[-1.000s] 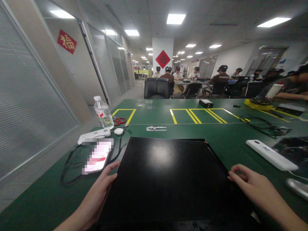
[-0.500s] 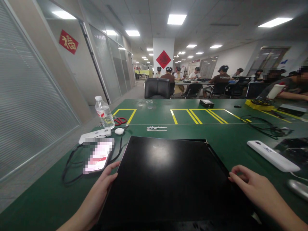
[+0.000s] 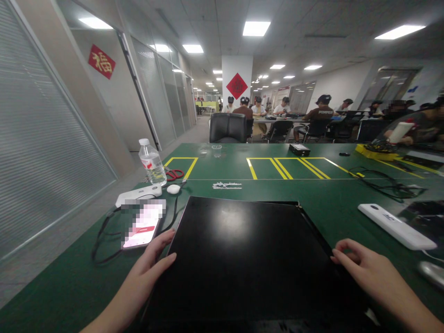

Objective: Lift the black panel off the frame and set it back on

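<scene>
A large flat black panel (image 3: pixel 239 259) lies on the green table (image 3: pixel 312 189) right in front of me. My left hand (image 3: pixel 147 273) grips its left edge, thumb resting on the top surface and fingers along the side. My right hand (image 3: pixel 367 273) holds the right edge, fingers curled around the side. A phone (image 3: pixel 143 230) with a lit screen lies just left of my left hand.
A white power strip (image 3: pixel 397 224), black cables (image 3: pixel 385 182) and a silver object (image 3: pixel 432 273) lie at the right. At the left are a water bottle (image 3: pixel 151 162), red scissors (image 3: pixel 174 174), a white device (image 3: pixel 138 194) and a black cord (image 3: pixel 104 236). People sit at tables beyond.
My left thumb has slid a little further onto the panel's top. The view has shifted slightly; the panel and my right hand stay where they were.
</scene>
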Action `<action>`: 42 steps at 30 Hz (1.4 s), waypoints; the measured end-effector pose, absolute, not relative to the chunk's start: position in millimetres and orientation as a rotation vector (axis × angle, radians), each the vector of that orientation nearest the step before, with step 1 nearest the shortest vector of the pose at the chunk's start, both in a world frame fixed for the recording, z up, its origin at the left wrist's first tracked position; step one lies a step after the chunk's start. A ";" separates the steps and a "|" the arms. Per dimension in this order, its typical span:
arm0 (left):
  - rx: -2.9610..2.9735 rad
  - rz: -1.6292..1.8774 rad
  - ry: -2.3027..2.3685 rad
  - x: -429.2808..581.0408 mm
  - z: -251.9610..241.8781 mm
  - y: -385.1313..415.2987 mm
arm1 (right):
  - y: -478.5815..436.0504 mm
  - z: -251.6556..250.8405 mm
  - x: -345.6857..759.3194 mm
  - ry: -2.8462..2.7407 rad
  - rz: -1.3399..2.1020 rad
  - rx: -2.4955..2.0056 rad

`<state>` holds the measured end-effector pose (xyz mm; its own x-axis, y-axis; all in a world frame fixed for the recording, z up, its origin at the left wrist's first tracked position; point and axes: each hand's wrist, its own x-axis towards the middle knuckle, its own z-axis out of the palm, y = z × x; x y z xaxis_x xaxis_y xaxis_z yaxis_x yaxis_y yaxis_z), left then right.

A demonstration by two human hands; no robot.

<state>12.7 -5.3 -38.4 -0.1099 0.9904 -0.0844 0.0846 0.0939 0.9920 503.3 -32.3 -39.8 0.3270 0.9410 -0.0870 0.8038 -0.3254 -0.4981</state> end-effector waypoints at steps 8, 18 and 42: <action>1.450 0.994 1.575 11.3 -40.5 -2.7 | -32.5 -43.5 504.8 -1.551 0.487 -2.205; 1.680 0.871 1.633 9.7 -50.2 -0.4 | -30.4 -40.0 500.7 -1.541 0.486 -2.201; 2.189 0.622 1.582 3.2 -51.9 -17.6 | -34.0 -38.8 494.7 -1.562 0.465 -2.188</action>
<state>3.2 -17.6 -51.9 0.2733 0.9522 0.1366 0.7899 -0.3032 0.5331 494.7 -34.0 -38.8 0.3165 0.9481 -0.0316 0.8110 -0.2877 -0.5094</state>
